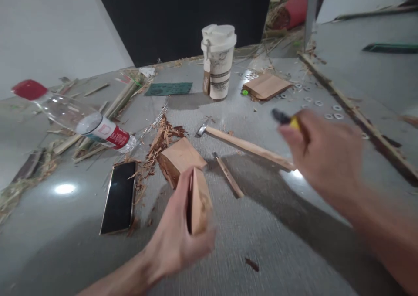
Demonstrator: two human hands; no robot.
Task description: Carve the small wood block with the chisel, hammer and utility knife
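My left hand [178, 230] is closed around a small wooden block [200, 200], holding it on edge above the grey surface. Raised at the right, my right hand [326, 152] grips a yellow and black tool [294, 122]; it is blurred, and its exact kind cannot be made out. Just beyond the held block lies another wooden block [183, 154] with bark along one side. A thin wooden-handled tool [230, 176] and a small hammer [248, 147] with a pale handle rest between my hands.
A phone [119, 198] lies at left, below a tilted plastic bottle [91, 124]. Bark shavings [163, 134] are heaped mid-left. A lidded cup [220, 65], green sheet [169, 89], wooden piece [267, 86] and several metal washers [318, 103] are farther back. A long stick [355, 113] borders the right.
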